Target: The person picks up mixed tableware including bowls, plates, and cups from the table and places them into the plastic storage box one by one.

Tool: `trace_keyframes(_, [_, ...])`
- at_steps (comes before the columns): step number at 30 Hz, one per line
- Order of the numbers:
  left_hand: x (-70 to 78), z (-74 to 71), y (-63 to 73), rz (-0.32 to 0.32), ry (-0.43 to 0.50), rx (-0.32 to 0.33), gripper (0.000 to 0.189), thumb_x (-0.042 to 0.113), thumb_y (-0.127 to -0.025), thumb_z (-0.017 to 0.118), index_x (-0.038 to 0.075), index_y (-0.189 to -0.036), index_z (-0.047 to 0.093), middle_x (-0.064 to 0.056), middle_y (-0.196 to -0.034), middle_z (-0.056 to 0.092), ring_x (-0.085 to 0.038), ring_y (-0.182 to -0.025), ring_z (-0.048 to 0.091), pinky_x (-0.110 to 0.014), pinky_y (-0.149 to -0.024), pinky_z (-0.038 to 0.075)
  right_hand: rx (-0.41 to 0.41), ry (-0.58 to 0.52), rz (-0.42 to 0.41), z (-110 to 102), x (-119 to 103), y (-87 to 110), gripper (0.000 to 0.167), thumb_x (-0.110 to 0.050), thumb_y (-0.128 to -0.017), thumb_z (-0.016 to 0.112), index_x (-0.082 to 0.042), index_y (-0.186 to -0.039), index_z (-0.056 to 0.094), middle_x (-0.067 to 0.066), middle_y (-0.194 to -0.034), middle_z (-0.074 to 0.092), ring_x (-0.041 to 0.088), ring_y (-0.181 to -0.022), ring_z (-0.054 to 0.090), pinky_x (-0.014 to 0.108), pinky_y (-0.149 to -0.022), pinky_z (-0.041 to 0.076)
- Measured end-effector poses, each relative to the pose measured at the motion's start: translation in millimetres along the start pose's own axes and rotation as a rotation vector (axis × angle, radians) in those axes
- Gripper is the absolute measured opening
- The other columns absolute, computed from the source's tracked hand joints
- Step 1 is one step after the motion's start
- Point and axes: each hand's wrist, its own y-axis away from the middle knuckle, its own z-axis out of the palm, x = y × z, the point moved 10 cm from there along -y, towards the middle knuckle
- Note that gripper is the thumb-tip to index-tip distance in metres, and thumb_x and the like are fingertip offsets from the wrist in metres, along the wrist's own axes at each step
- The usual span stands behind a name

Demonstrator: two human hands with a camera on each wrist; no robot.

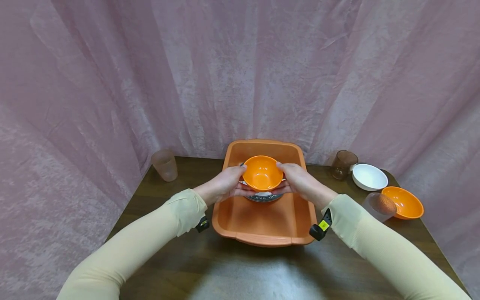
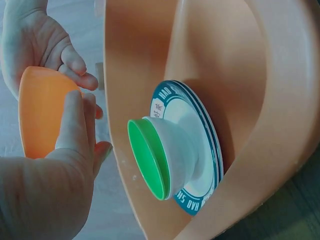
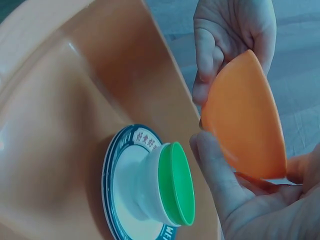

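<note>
An orange bowl [image 1: 263, 173] is held between both hands above the orange basin [image 1: 262, 225]. My left hand [image 1: 227, 182] grips its left side, thumb at the rim and fingers under the wall; my right hand [image 1: 298, 182] grips the right side the same way. Below the bowl, inside the basin, lie stacked plates [image 2: 205, 192] with lettered dark rims. On them stands a white bowl [image 2: 181, 155] with a green bowl [image 2: 148, 160] nested in it. Both wrist views show the orange bowl [image 3: 245, 120] apart from this stack.
A frosted cup [image 1: 165, 166] stands at the table's back left. Toward the right are a brown glass [image 1: 343, 165], a white bowl [image 1: 369, 176], another orange bowl [image 1: 406, 203] and a clear tumbler [image 1: 378, 206] near the right forearm. A pink curtain [image 1: 240, 75] hangs behind the table [image 1: 172, 258].
</note>
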Motion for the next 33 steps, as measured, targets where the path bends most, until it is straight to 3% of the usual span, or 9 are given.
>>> trace_keyframes(5, [0.9,-3.3,-1.5,0.002,0.004,0.024,0.053,0.035,-0.111,0.036,0.008,-0.156,0.03,-0.023,-0.141,0.052,-0.03,-0.096,0.072,-0.051,-0.098,0.053,0.075,0.077,0.013,-12.5,-0.2,2.7,0.06,-0.044,-0.11,0.033,0.001,-0.15,0.039,0.021,-0.127,0.058,0.019,-0.089,0.072,0.043,-0.096,0.057])
trace_keyframes(9, [1.0,-8.0,-3.3,0.0,-0.013,0.038,0.054,0.035,-0.111,0.037,0.007,-0.156,0.029,-0.023,-0.14,0.052,-0.03,-0.095,0.072,-0.051,-0.099,0.053,0.1,0.229,-0.019,-19.9,-3.7,10.1,0.067,-0.049,-0.109,0.033,0.0,-0.154,0.034,0.023,-0.147,0.049,0.028,-0.117,0.065,0.046,-0.108,0.05])
trace_keyframes(14, [1.4,-12.9,-6.0,-0.002,-0.054,0.05,0.052,0.036,-0.111,0.036,0.006,-0.154,0.032,-0.023,-0.133,0.056,-0.027,-0.094,0.073,-0.047,-0.095,0.056,0.12,0.519,-0.152,-24.6,-14.3,25.7,0.074,-0.058,-0.107,0.03,-0.006,-0.159,0.028,0.016,-0.164,0.034,0.037,-0.148,0.038,0.054,-0.121,0.032])
trace_keyframes(19, [2.5,-16.9,-7.1,-0.005,-0.058,0.073,0.053,0.036,-0.111,0.036,0.006,-0.154,0.032,-0.023,-0.134,0.058,-0.03,-0.096,0.074,-0.049,-0.098,0.054,0.171,0.781,-0.263,-24.7,-21.6,39.2,0.078,-0.065,-0.104,0.031,-0.012,-0.161,0.027,0.012,-0.166,0.031,0.036,-0.152,0.03,0.057,-0.123,0.024])
trace_keyframes(26, [3.0,-19.8,-7.7,-0.012,-0.074,0.083,0.053,0.035,-0.111,0.036,0.005,-0.154,0.032,-0.023,-0.13,0.06,-0.032,-0.1,0.074,-0.048,-0.099,0.054,0.243,1.118,-0.423,-13.5,-29.9,58.3,0.078,-0.063,-0.102,0.04,-0.014,-0.162,0.025,0.016,-0.167,0.024,0.042,-0.154,0.023,0.062,-0.123,0.019])
trace_keyframes(33, [2.6,-21.0,-9.7,-0.015,-0.083,0.073,0.052,0.036,-0.111,0.035,0.006,-0.154,0.033,-0.022,-0.131,0.06,-0.03,-0.099,0.075,-0.05,-0.102,0.051,0.257,1.339,-0.508,-2.4,-29.9,73.2,0.081,-0.067,-0.098,0.047,-0.027,-0.163,0.021,0.008,-0.171,0.014,0.039,-0.158,0.013,0.064,-0.124,0.009])
